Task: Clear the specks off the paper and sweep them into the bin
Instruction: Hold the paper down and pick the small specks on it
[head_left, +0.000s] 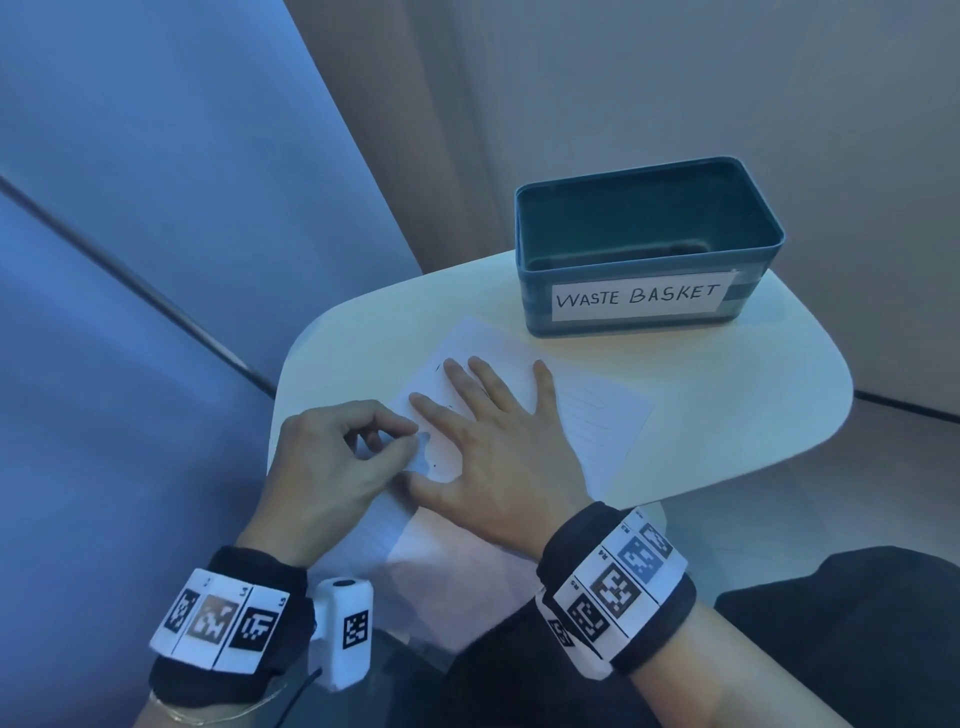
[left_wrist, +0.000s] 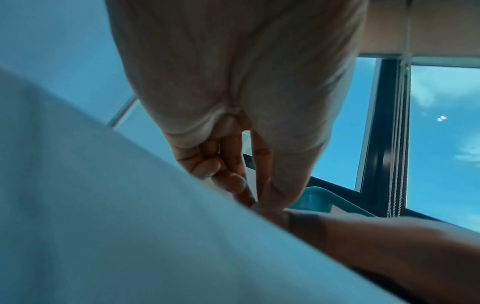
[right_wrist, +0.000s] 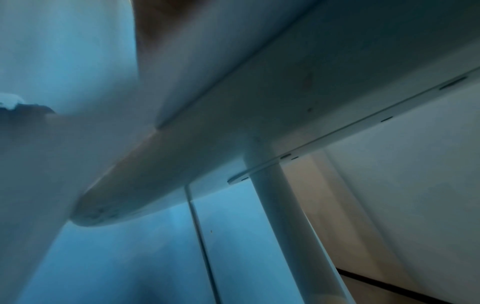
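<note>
Head view: a white sheet of paper (head_left: 597, 415), faintly lined and dotted with a few dark specks (head_left: 432, 464), is laid on the pale tabletop (head_left: 753, 374) before the teal bin (head_left: 644, 306). It is pressed flat by the spread right hand (head_left: 498, 447); something small is pinched by the curled left hand (head_left: 332, 462).
</note>
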